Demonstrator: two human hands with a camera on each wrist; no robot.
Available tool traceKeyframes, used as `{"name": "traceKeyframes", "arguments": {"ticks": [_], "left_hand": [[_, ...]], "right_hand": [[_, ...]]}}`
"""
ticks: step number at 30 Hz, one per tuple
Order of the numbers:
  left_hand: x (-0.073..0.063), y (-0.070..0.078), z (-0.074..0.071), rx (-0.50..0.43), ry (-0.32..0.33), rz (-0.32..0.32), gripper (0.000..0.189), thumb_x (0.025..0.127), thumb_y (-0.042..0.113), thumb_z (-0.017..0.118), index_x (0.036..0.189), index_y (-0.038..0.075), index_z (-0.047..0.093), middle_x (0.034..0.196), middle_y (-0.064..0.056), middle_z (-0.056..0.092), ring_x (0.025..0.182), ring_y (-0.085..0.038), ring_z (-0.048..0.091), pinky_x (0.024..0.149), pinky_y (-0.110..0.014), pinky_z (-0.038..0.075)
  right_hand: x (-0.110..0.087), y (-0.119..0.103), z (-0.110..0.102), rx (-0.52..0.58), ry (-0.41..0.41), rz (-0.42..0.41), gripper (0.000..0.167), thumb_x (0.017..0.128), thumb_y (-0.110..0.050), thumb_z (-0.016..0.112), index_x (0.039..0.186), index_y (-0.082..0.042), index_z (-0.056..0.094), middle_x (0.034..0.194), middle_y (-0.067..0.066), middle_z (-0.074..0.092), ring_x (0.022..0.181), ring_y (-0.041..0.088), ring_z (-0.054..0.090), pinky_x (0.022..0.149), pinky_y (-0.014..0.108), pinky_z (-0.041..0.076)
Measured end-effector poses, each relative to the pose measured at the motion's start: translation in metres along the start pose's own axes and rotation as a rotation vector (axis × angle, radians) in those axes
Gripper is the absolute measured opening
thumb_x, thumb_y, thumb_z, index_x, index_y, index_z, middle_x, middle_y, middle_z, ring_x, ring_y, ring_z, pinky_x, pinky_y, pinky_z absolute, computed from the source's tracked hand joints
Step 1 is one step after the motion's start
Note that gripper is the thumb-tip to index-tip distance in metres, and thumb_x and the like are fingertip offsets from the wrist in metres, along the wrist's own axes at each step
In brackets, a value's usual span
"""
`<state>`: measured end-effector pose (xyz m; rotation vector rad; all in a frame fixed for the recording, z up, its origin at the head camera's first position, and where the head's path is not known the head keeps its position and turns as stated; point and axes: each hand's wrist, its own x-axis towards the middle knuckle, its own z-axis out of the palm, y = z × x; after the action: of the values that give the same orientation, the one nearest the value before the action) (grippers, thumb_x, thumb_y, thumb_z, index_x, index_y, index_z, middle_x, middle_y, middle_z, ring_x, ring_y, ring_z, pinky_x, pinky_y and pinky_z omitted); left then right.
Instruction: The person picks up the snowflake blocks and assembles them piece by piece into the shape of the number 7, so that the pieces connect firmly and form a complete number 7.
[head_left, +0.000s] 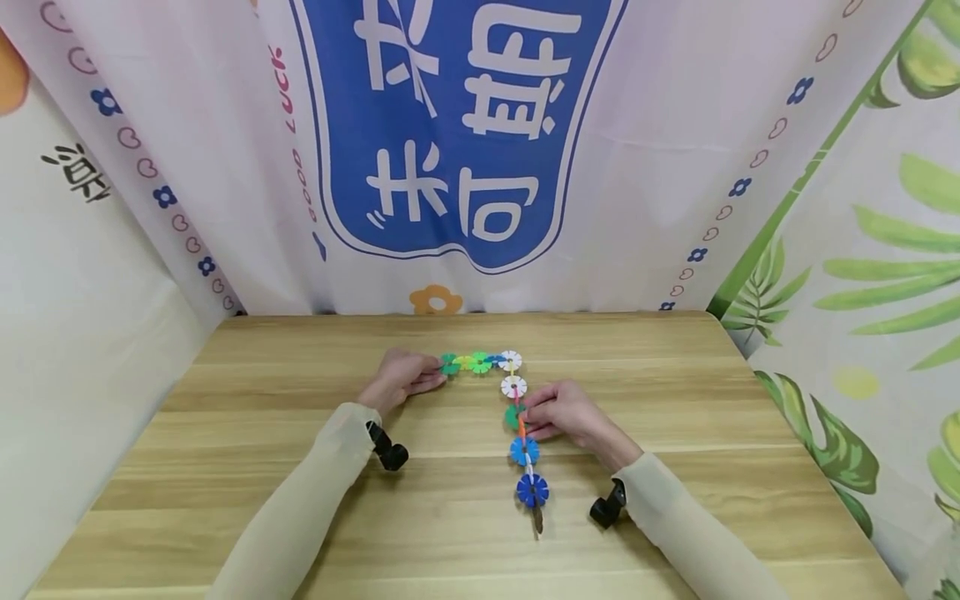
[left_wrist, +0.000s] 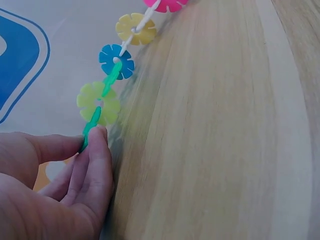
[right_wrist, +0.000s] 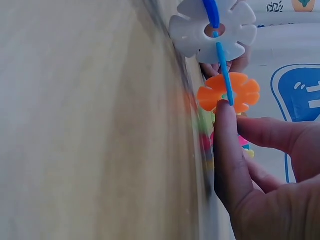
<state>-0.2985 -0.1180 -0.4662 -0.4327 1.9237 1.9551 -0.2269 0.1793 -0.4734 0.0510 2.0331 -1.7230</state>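
A chain of slotted plastic flower discs (head_left: 513, 387) in several colours makes a corner on the table, one stretch running sideways and one toward the near edge. At its left end my left hand (head_left: 405, 373) pinches a green disc (left_wrist: 90, 129) between thumb and fingertips; a yellow-green disc (left_wrist: 85, 102) joins it. My right hand (head_left: 572, 415) pinches the near-running stretch around a green disc (head_left: 513, 417), beside an orange disc (right_wrist: 245, 90). The fingers partly cover that spot. Nearer me follow a light blue disc (head_left: 519, 451), a dark blue disc (head_left: 527, 492) and a brown disc (head_left: 537, 522) edge-on.
The wooden table (head_left: 225, 467) spans the space below both hands. Behind it hangs a printed curtain (head_left: 637, 167), with a leaf-patterned cloth (head_left: 885, 333) at the right. A black wrist mount (head_left: 390, 450) is on the left sleeve, another mount (head_left: 607, 504) on the right.
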Motion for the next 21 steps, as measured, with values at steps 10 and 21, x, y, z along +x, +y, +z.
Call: {"name": "traceKeyframes", "arguments": {"ticks": [10,21], "left_hand": [[-0.004,-0.002,-0.002,0.041,-0.003,0.029,0.030,0.102,0.008,0.067,0.126,-0.011,0.067,0.087,-0.009,0.077,0.075,-0.012,0.078,0.079,-0.023,0.067],[-0.018,0.002,-0.052,0.199,0.023,0.128,0.041,0.107,0.018,0.058,0.136,-0.010,0.061,0.085,0.002,0.072,0.070,-0.002,0.062,0.061,-0.015,0.055]], "right_hand": [[-0.004,0.001,-0.006,-0.003,-0.035,0.010,0.024,0.099,-0.001,0.065,0.121,0.009,0.065,0.095,0.014,0.075,0.076,0.019,0.076,0.074,0.035,0.069],[-0.011,-0.006,-0.034,-0.037,0.023,-0.056,0.027,0.103,0.001,0.057,0.125,0.016,0.059,0.107,0.029,0.074,0.084,0.024,0.077,0.084,0.039,0.069]]}}
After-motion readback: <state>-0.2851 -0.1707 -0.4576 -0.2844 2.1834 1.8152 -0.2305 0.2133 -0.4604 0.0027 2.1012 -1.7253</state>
